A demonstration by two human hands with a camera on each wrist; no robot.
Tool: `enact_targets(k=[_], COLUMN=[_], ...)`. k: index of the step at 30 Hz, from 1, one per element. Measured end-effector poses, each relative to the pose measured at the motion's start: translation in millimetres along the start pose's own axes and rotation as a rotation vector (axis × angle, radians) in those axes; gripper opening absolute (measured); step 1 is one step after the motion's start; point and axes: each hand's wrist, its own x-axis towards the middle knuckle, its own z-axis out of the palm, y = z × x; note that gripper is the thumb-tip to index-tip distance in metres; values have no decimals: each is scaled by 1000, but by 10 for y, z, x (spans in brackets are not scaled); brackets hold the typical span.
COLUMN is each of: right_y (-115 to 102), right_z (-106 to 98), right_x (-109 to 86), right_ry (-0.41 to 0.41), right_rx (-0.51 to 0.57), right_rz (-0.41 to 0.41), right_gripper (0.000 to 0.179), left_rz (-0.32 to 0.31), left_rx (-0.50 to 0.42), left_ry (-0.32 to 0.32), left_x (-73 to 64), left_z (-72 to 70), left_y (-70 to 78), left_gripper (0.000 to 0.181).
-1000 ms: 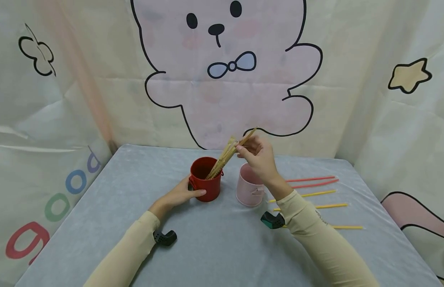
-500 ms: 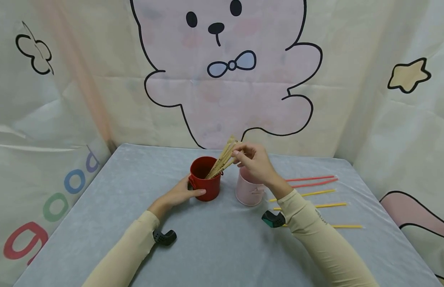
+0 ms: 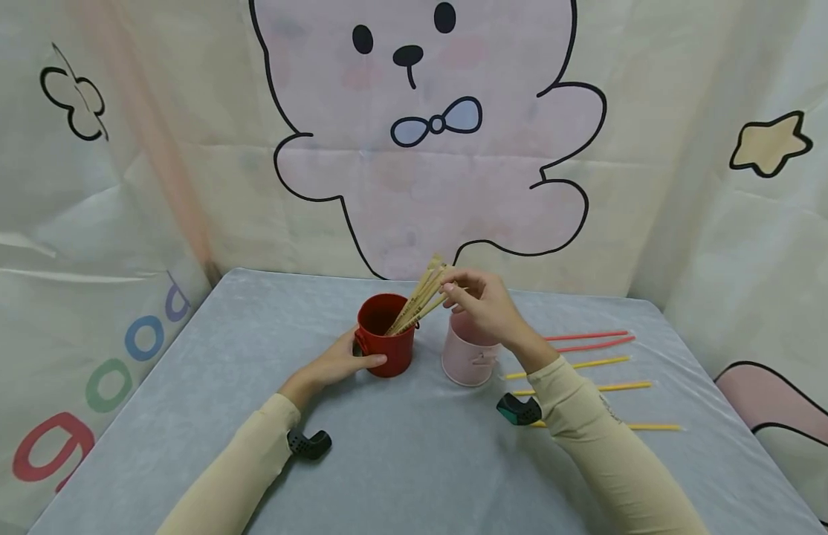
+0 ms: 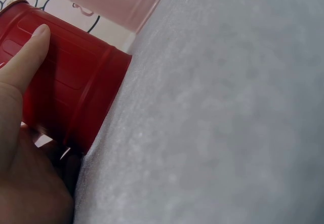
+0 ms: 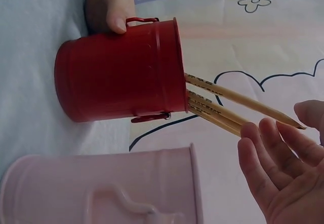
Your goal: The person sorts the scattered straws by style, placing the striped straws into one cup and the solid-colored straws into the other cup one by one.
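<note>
A small red metal bucket [image 3: 385,338] stands on the cloth, with my left hand [image 3: 337,360] gripping its lower left side, thumb across the front. In the left wrist view the thumb [image 4: 31,57] lies along the bucket's wall. Several pale wooden sticks [image 5: 238,100] with black lettering lean out of the bucket to the right. My right hand [image 3: 479,303] is at their upper ends, fingers loosely extended and thumb apart from them. Fingertips [image 5: 248,133] overlap some stick ends in the right wrist view. Below that hand stands a pink metal bucket [image 3: 466,357].
Two red sticks [image 3: 597,344] and several yellow sticks [image 3: 624,386] lie on the right of the table, partly behind the right forearm. A grey-blue cloth [image 3: 400,475] covers the table. A printed curtain [image 3: 427,178] rises along the back edge.
The right hand has come down with a wooden stick, which now leans lower in the red bucket, and then shifted slightly right as its fingers loosened. The left hand stays put.
</note>
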Motion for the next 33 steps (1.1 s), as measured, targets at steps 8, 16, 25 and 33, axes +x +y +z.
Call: enact_targets(k=[8, 16, 25, 33], right_y=[-7, 19, 71, 191], right_z=[-107, -248, -411, -526], right_x=[-57, -172, -345, -514], right_ry=[-10, 32, 56, 83], right_rx=[16, 38, 30, -4], right_rz=[6, -5, -26, -54], right_gripper=[28, 27, 20, 19], left_rz=[-1, 3, 4, 4], left_rx=[-5, 3, 19, 42], left_ry=[-4, 0, -4, 3], left_x=[7, 0, -3, 5], left_z=[10, 3, -31, -25], left_y=[-1, 11, 32, 49], left_gripper=[78, 77, 76, 79])
